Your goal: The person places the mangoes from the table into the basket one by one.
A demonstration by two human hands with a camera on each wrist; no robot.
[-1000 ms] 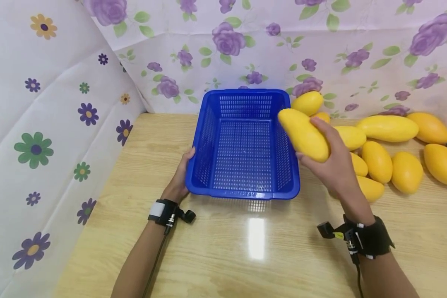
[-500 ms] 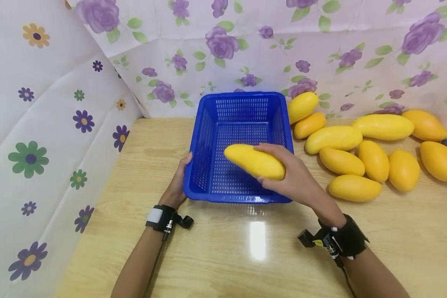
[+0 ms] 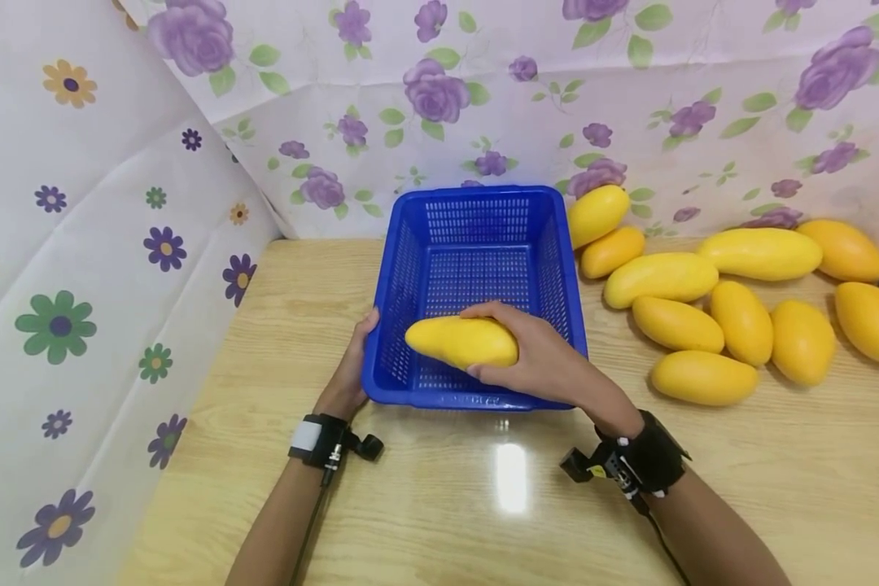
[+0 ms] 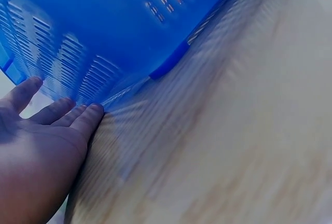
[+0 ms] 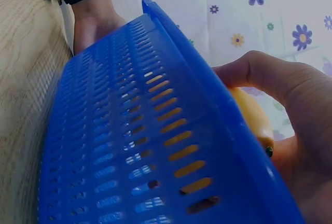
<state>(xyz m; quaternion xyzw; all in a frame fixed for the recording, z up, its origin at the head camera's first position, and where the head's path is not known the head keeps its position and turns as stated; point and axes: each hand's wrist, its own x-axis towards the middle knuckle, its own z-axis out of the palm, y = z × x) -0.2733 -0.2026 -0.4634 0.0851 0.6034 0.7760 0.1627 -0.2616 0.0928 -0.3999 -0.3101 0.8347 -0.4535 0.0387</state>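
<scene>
In the head view, a blue plastic basket [image 3: 476,399] with slotted walls stands on the wooden table. My right hand [image 3: 538,350] grips a yellow mango [image 3: 457,340] from its right end, inside the basket's opening near the front wall. The right wrist view shows part of this mango [image 5: 254,115] behind the basket's rim, with the thumb and a finger around it. My left hand [image 3: 352,358] touches the basket's left side. In the left wrist view its fingers [image 4: 85,120] lie straight against the slotted wall, low near the table.
Several yellow mangoes [image 3: 703,378] lie in a loose group on the table to the right of the basket. Two of them, one a yellow mango [image 3: 599,215], are right beside its back right corner. Flowered sheets [image 3: 322,122] hang behind and at the left.
My right hand has carried the mango leftward, from beside the basket's right rim to over and into its opening. The left hand stays at the basket's left side.
</scene>
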